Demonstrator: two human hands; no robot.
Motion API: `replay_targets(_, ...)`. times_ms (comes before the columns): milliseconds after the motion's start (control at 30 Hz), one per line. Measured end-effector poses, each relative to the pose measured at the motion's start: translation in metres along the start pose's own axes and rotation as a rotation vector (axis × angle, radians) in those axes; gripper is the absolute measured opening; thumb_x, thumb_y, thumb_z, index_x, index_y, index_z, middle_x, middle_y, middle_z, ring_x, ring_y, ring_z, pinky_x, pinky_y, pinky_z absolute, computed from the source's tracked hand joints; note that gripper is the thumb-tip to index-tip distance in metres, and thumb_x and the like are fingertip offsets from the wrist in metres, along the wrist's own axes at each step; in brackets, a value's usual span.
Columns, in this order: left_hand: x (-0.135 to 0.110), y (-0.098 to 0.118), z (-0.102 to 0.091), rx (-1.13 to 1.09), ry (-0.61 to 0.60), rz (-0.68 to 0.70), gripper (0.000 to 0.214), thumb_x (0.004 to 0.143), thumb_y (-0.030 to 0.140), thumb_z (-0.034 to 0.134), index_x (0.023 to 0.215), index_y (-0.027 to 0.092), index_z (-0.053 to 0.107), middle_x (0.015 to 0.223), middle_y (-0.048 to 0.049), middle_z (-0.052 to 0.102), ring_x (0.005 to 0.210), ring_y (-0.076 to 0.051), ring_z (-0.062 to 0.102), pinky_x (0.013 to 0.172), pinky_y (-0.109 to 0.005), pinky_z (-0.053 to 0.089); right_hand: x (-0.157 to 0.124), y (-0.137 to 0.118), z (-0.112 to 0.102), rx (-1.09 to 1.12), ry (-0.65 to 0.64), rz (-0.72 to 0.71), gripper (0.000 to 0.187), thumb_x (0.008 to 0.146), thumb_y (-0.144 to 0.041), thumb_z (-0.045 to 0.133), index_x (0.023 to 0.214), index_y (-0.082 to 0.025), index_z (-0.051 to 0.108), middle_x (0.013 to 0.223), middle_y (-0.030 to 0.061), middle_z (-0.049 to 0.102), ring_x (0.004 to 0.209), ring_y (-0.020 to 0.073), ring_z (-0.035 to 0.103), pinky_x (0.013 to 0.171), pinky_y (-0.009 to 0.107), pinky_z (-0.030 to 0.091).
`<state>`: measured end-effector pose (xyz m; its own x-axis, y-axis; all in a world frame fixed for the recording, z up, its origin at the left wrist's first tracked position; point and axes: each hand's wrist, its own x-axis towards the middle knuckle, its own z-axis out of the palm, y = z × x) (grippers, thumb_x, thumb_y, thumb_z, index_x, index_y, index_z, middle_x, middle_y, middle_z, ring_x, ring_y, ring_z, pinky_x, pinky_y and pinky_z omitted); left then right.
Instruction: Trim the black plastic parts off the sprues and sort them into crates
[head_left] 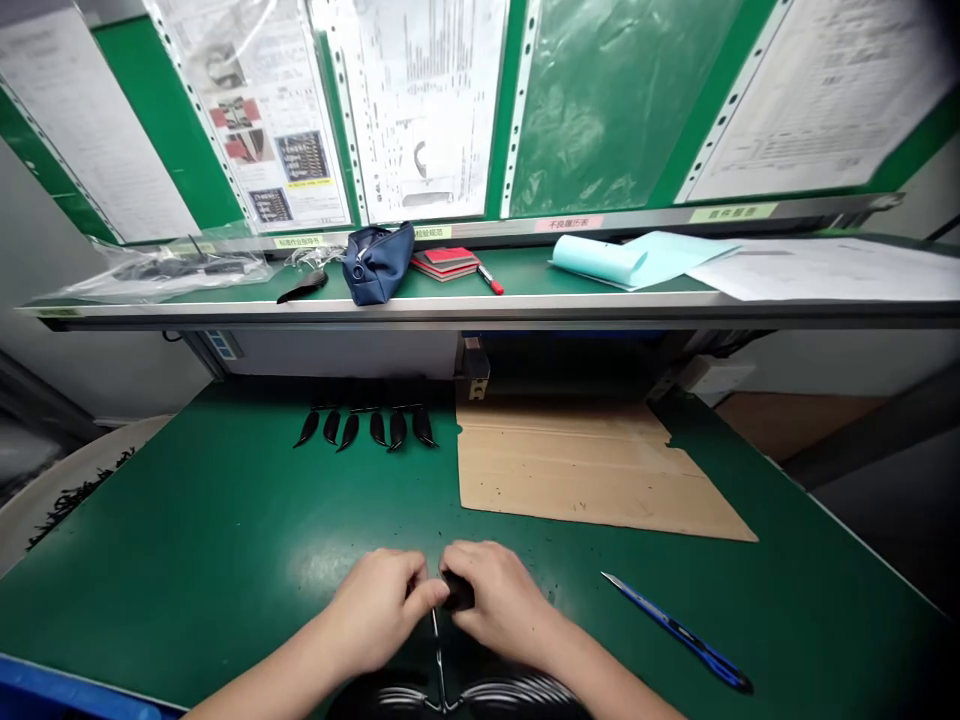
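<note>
My left hand is closed at the front middle of the table, thumb and fingers pinched around the upper end of a thin shiny black stem. Beside it, my right hand is wrapped around a dark black piece, mostly hidden by the fingers. The stem runs down to glossy black curved parts at the bottom edge, partly cut off from view. To the right lies a blue utility knife with its blade out, touched by neither hand.
Several black curved parts lie in a row at the back. A cardboard sheet covers the back right. Overhead, a shelf holds a navy pouch, red pads and papers. At left stands a pale container with black scraps.
</note>
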<state>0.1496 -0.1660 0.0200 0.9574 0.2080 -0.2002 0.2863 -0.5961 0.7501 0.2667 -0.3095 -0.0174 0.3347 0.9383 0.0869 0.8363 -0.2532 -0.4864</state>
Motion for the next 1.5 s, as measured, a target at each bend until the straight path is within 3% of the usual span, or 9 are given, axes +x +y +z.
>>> replay_targets(100,0.0,-0.004,-0.012,-0.124,-0.161,0.039,0.048,0.091,0.054,0.033,0.061,0.02,0.047,0.056,0.0046,0.033,0.052,-0.012,0.027,0.051,-0.026,0.017,0.003,0.001,0.004,0.095,0.056,0.002,0.019,0.065,-0.011,0.054,0.079,-0.022,0.053,0.075,-0.0025,0.061,0.068,0.0135,0.056,0.058,0.022,0.035)
replay_targets(333,0.009,-0.003,-0.033,-0.055,-0.171,0.195,0.029,0.063,0.041,0.076,0.052,0.024,0.055,0.046,0.0036,0.037,0.047,-0.013,0.023,0.056,-0.029,0.012,0.013,0.001,-0.039,-0.12,-0.299,-0.258,0.015,0.06,-0.015,0.068,0.069,-0.025,0.061,0.063,-0.0047,0.06,0.06,0.0149,0.056,0.055,0.025,0.032)
replay_targets(467,0.007,-0.023,-0.035,-0.219,0.011,0.049,0.034,0.074,0.048,0.065,0.056,0.023,0.052,0.051,0.0028,0.042,0.05,-0.014,0.029,0.055,-0.028,0.014,0.009,0.019,-0.054,0.037,0.111,0.131,0.005,0.079,-0.025,0.058,0.083,-0.024,0.061,0.082,-0.0001,0.066,0.074,0.0174,0.061,0.062,0.026,0.042)
replay_targets(567,0.004,-0.038,-0.023,-0.384,0.173,-0.08,0.038,0.085,0.053,0.048,0.065,0.021,0.044,0.061,0.0036,0.041,0.056,-0.014,0.032,0.055,-0.026,0.019,0.003,0.022,-0.037,0.124,0.318,0.345,0.018,0.089,-0.036,0.049,0.097,-0.024,0.06,0.093,0.0041,0.067,0.083,0.0203,0.062,0.068,0.031,0.048)
replay_targets(833,-0.01,-0.039,0.044,-1.083,0.158,-0.293,0.034,0.09,0.053,0.039,0.09,0.019,0.043,0.088,-0.007,0.061,0.074,-0.015,0.059,0.077,-0.031,0.045,0.011,0.003,0.023,0.09,0.026,0.232,0.047,0.087,-0.033,0.054,0.132,-0.022,0.045,0.114,0.009,0.063,0.099,0.0255,0.061,0.084,0.034,0.045)
replay_targets(1167,-0.024,-0.097,-0.024,-0.255,0.576,-0.358,0.036,0.09,0.052,0.039,0.068,0.023,0.034,0.057,0.0045,0.03,0.053,-0.015,0.028,0.054,-0.028,0.015,0.045,-0.015,0.056,0.009,-0.26,0.012,0.044,0.056,-0.038,0.084,0.093,-0.024,0.064,0.088,0.002,0.066,0.087,0.0242,0.06,0.08,0.032,0.043)
replay_targets(1267,-0.034,-0.096,-0.035,-0.194,0.506,-0.367,0.038,0.09,0.052,0.035,0.066,0.023,0.033,0.058,0.0045,0.031,0.056,-0.015,0.03,0.055,-0.028,0.017,0.047,-0.025,0.045,-0.078,-0.144,-0.055,0.064,0.054,-0.044,0.085,0.109,-0.025,0.057,0.106,0.0063,0.06,0.1,0.0275,0.052,0.087,0.038,0.04)
replay_targets(1367,-0.044,-0.08,-0.043,-0.2,0.299,-0.282,0.038,0.089,0.051,0.04,0.065,0.022,0.037,0.062,0.0046,0.036,0.059,-0.014,0.032,0.056,-0.026,0.022,0.045,-0.033,0.024,-0.216,-0.047,-0.203,0.05,0.071,-0.027,0.073,0.117,-0.026,0.053,0.115,0.0087,0.056,0.108,0.0278,0.048,0.092,0.042,0.036)
replay_targets(1500,-0.051,-0.057,-0.05,-0.225,-0.105,-0.014,0.032,0.089,0.044,0.044,0.067,0.02,0.043,0.064,0.0048,0.038,0.062,-0.013,0.032,0.06,-0.025,0.026,0.036,-0.037,0.01,-0.037,-0.421,-0.383,0.029,0.073,-0.018,0.064,0.099,-0.028,0.064,0.093,-0.0011,0.066,0.085,0.0175,0.059,0.077,0.028,0.041)
